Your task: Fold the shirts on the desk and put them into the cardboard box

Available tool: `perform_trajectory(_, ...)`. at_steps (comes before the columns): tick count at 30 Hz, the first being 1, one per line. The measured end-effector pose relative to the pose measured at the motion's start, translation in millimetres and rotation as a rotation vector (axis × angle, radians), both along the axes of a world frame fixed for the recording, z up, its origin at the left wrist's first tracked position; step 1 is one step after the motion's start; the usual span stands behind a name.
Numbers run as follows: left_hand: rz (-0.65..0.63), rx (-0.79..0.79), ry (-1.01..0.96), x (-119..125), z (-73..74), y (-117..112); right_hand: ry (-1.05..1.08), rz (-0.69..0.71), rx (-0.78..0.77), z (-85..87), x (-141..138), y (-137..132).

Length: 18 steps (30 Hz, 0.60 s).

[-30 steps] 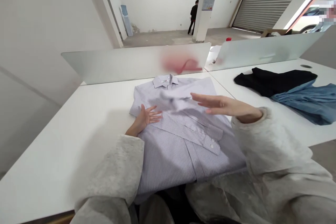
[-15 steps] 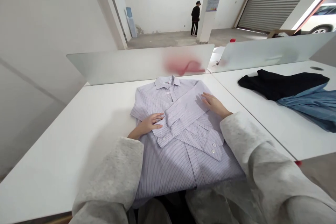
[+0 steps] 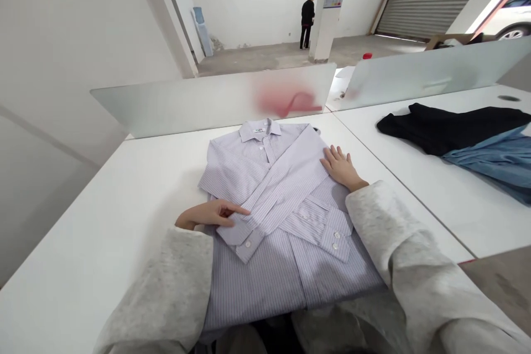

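Observation:
A light purple striped button-up shirt (image 3: 257,282) lies front up on the white table, collar away from me, with both sleeves folded across its front. My left hand (image 3: 211,214) is at the cuff of the upper sleeve, thumb and curled fingers on the cuff's edge and the index finger stretched over the fabric. Some of its fingertips are hidden. At the upper part of that same sleeve, my right hand (image 3: 341,168) rests flat with its fingers spread. The other sleeve's buttoned cuff (image 3: 337,235) lies lower right on the shirt.
Frosted divider panels (image 3: 199,100) stand along the back of the white table (image 3: 136,177). Black and blue garments (image 3: 460,127) lie on the adjoining table at right. A person (image 3: 307,19) in dark clothes stands beyond, near a pillar. A water dispenser (image 3: 202,32) is at the back left.
My left hand has moved left and toward me, and the upper sleeve now lies straighter with its cuff lower left. My right hand has flattened and shifted slightly toward the shirt's right edge.

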<state>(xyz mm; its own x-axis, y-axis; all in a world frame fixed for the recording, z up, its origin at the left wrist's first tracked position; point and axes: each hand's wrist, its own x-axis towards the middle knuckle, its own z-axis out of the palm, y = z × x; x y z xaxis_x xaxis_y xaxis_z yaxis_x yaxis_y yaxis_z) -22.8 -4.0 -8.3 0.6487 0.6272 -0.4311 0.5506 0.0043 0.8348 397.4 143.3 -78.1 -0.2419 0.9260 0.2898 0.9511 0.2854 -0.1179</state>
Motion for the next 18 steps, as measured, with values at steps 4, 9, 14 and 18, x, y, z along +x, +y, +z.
perform_trajectory(4,0.128,0.317,0.195,11.4,1.8,2.1,-0.027,0.07,0.139,9.6,-8.7,-6.2)
perform_trajectory(9,0.342,0.977,0.349,69.3,-9.0,-8.5,-0.108,0.336,0.107,15.1,-21.6,-14.1)
perform_trajectory(14,-0.091,1.135,0.291,109.7,-34.5,-29.0,-0.179,0.508,-0.062,12.5,-22.7,-16.6)
perform_trajectory(18,-0.166,1.143,0.336,109.0,-42.8,-32.0,-0.179,0.346,-0.108,10.0,-15.0,-9.1)
